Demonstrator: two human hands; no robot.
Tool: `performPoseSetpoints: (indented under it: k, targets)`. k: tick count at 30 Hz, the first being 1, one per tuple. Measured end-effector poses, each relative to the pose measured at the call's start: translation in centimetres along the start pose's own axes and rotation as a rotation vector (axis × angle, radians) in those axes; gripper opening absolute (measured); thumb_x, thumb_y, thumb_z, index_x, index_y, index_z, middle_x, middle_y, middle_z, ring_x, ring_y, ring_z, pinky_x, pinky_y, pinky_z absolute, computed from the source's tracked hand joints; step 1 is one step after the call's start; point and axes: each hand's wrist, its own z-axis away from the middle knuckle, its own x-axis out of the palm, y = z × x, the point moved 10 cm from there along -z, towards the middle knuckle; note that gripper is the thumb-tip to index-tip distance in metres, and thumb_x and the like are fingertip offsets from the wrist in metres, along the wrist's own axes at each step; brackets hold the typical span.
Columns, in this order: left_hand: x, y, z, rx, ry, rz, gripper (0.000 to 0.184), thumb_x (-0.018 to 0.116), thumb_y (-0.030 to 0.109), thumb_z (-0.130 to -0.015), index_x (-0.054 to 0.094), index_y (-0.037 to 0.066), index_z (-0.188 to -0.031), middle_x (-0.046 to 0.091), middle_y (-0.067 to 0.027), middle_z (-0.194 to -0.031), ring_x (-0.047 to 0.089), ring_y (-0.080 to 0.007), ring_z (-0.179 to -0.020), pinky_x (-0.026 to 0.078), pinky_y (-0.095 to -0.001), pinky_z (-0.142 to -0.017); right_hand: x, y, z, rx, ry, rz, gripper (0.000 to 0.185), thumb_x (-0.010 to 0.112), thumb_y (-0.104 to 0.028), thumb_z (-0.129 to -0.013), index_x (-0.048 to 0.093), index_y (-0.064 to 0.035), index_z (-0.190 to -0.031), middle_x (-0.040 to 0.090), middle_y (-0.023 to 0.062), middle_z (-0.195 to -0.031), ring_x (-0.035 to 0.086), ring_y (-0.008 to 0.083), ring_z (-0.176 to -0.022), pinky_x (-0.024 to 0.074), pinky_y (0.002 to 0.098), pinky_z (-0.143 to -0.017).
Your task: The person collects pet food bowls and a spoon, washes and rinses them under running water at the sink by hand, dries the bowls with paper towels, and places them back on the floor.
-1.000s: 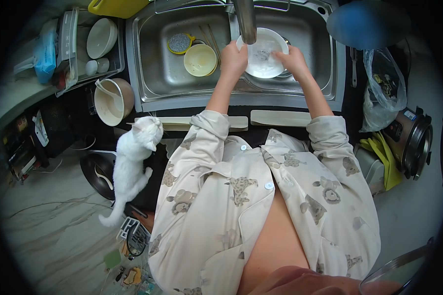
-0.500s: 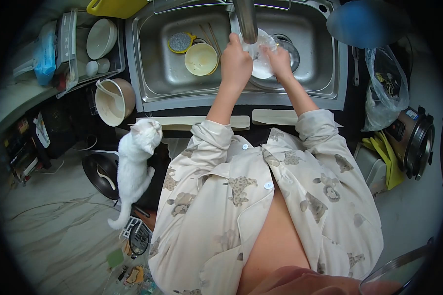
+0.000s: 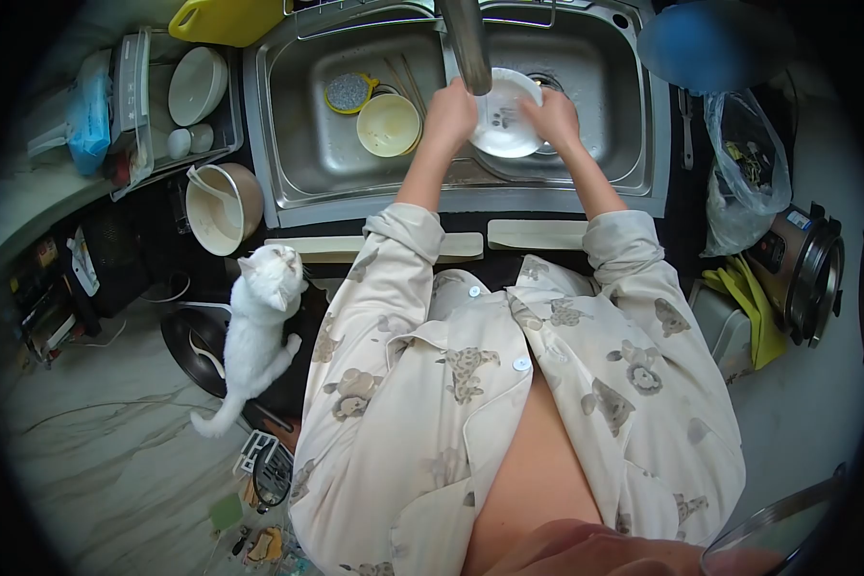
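Observation:
Under the metal faucet [image 3: 467, 53], a white plate [image 3: 506, 139] with dark marks in its middle is held over the right sink basin [image 3: 610, 115]. My left hand [image 3: 451, 113] is closed on the plate's left edge, its fingertips partly hidden. On the opposite side, my right hand [image 3: 555, 117] grips the right part of the plate, its fingers slightly blurred over the inner face. In the left basin [image 3: 307, 144] sit a cream bowl [image 3: 389, 125], a grey scrubbing sponge with a yellow rim [image 3: 348, 93] and a pair of chopsticks [image 3: 408, 82].
A white cat [image 3: 256, 322] sits left of my body, near a dark pan [image 3: 194, 350]. A cream pot [image 3: 226, 216] with a ladle stands left of the sink. To the right are a plastic bag [image 3: 747, 178], yellow gloves [image 3: 760, 317] and a cooker [image 3: 802, 269].
The plate has turned to show more of its inner face. My left hand has shifted slightly left and down, my right hand slightly right. The cat has lowered its head.

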Motion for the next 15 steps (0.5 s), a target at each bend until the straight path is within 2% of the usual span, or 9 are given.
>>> performPoseSetpoints:
  k: [1, 2, 3, 5, 6, 8, 11, 15]
  targets:
    - [0.4, 1.2, 0.2, 0.103, -0.005, -0.100, 0.044, 0.066, 0.027, -0.072, 0.054, -0.001, -0.104, 0.063, -0.0236, -0.080, 0.063, -0.0386, -0.078, 0.049, -0.0426, -0.069, -0.6, 0.4, 0.1, 0.048, 0.040, 0.053, 0.037, 0.061, -0.031, -0.073, 0.065, -0.0020, -0.097, 0.065, 0.0196, -0.090, 0.063, 0.0347, -0.085, 0.0490, 0.0415, -0.076]
    - [1.0, 1.1, 0.2, 0.092, -0.059, -0.141, 0.049, 0.067, 0.026, -0.070, 0.049, 0.001, -0.108, 0.064, -0.0219, -0.083, 0.063, -0.0371, -0.080, 0.050, -0.0423, -0.072, -0.5, 0.5, 0.0, 0.048, 0.038, 0.052, 0.037, 0.061, -0.031, -0.073, 0.065, -0.0020, -0.097, 0.065, 0.0196, -0.090, 0.063, 0.0347, -0.085, 0.0490, 0.0415, -0.076]
    - [1.1, 1.1, 0.4, 0.093, -0.059, -0.142, 0.049, 0.067, 0.026, -0.070, 0.049, 0.001, -0.108, 0.064, -0.0219, -0.083, 0.063, -0.0371, -0.080, 0.050, -0.0423, -0.072, -0.5, 0.3, -0.2, -0.001, 0.058, 0.100, 0.036, 0.059, -0.030, -0.074, 0.065, -0.0016, -0.095, 0.065, 0.0203, -0.090, 0.063, 0.0355, -0.085, 0.0489, 0.0424, -0.076]
    - [-0.2, 3.6, 1.3, 0.272, 0.053, -0.101, 0.048, 0.069, 0.031, -0.070, 0.052, 0.001, -0.104, 0.064, -0.0213, -0.087, 0.063, -0.0352, -0.085, 0.049, -0.0409, -0.074, -1.1, -0.5, 0.2, -0.043, 0.081, 0.151, 0.035, 0.058, -0.030, -0.074, 0.065, -0.0013, -0.094, 0.065, 0.0210, -0.090, 0.063, 0.0362, -0.085, 0.0488, 0.0433, -0.076]
    - [-0.4, 4.0, 1.1, 0.275, 0.050, -0.097, 0.048, 0.069, 0.031, -0.070, 0.052, 0.001, -0.104, 0.064, -0.0213, -0.087, 0.063, -0.0352, -0.085, 0.049, -0.0409, -0.074, -0.9, -0.8, 0.5, -0.058, 0.061, 0.167, 0.036, 0.057, -0.030, -0.074, 0.065, -0.0005, -0.093, 0.064, 0.0218, -0.090, 0.062, 0.0366, -0.086, 0.0484, 0.0438, -0.076]
    - [-0.2, 2.6, 0.2, 0.011, -0.121, 0.008, 0.049, 0.069, 0.035, -0.072, 0.053, 0.001, -0.104, 0.063, -0.0221, -0.092, 0.062, -0.0344, -0.089, 0.049, -0.0393, -0.077, -0.6, -1.4, 1.1, -0.056, 0.005, 0.184, 0.037, 0.055, -0.029, -0.074, 0.064, 0.0016, -0.093, 0.063, 0.0232, -0.091, 0.061, 0.0372, -0.088, 0.0476, 0.0447, -0.077]
    - [-0.7, 3.5, 0.2, 0.116, -0.035, -0.007, 0.047, 0.066, 0.036, -0.077, 0.053, 0.001, -0.106, 0.062, -0.0216, -0.095, 0.062, -0.0336, -0.090, 0.048, -0.0378, -0.078, -1.7, -1.7, 2.1, 0.001, 0.035, 0.150, 0.037, 0.054, -0.029, -0.074, 0.064, 0.0016, -0.093, 0.064, 0.0224, -0.091, 0.061, 0.0366, -0.088, 0.0475, 0.0445, -0.078]
    - [0.2, 2.9, -0.2, 0.054, -0.095, 0.075, 0.042, 0.063, 0.031, -0.080, 0.053, 0.002, -0.109, 0.063, -0.0201, -0.095, 0.062, -0.0332, -0.087, 0.048, -0.0364, -0.078, -2.5, -1.1, 1.6, -0.003, 0.026, 0.153, 0.035, 0.054, -0.028, -0.074, 0.065, -0.0003, -0.092, 0.064, 0.0212, -0.091, 0.061, 0.0361, -0.087, 0.0477, 0.0437, -0.077]
